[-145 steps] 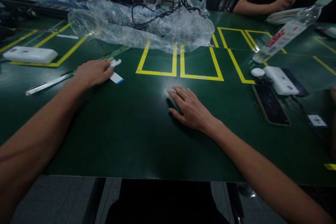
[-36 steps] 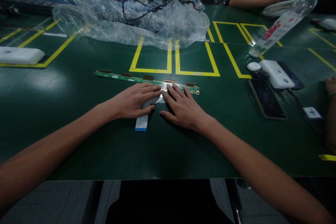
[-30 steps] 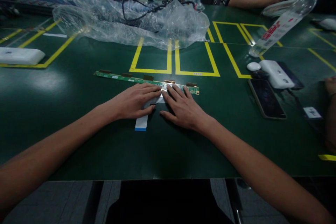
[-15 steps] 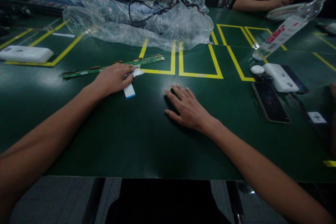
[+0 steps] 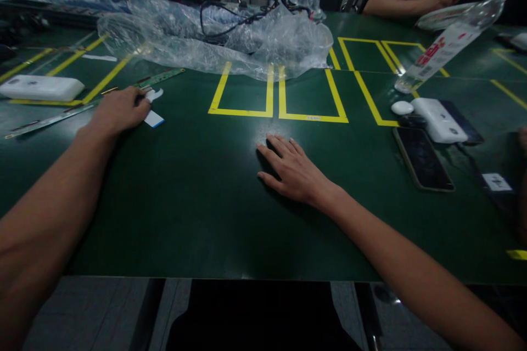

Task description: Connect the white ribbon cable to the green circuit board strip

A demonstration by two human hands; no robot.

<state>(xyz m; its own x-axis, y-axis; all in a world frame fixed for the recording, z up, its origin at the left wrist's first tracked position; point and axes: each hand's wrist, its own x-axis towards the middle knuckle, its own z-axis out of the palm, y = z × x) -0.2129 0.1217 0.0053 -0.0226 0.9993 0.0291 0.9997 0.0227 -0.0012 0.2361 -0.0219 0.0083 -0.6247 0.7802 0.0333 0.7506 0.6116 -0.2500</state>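
My left hand (image 5: 119, 111) grips the middle of a long, narrow green circuit board (image 5: 163, 77), which lies slanted on the left of the table, its two ends showing on either side of the fingers. By the thumb a white flat ribbon cable (image 5: 153, 119) with a blue end sticks out, and its folded part curls beside the fingertips. The fingers hide the board's centre. Palm down on the green tabletop, my right hand (image 5: 294, 170) rests with its fingers spread, touching no object but the table.
Crumpled clear plastic wrap (image 5: 230, 38) with a black cable (image 5: 209, 30) spans the back. A white device (image 5: 41, 88) lies left. On the right are a phone (image 5: 424, 159), another white device (image 5: 439, 119) and a tilted plastic bottle (image 5: 447, 49). Another person's arm (image 5: 399, 5) is at back right.
My left hand has moved left and slightly away from me, carrying the circuit board and its ribbon cable along. The board now slants more steeply. My right hand has stayed in place.
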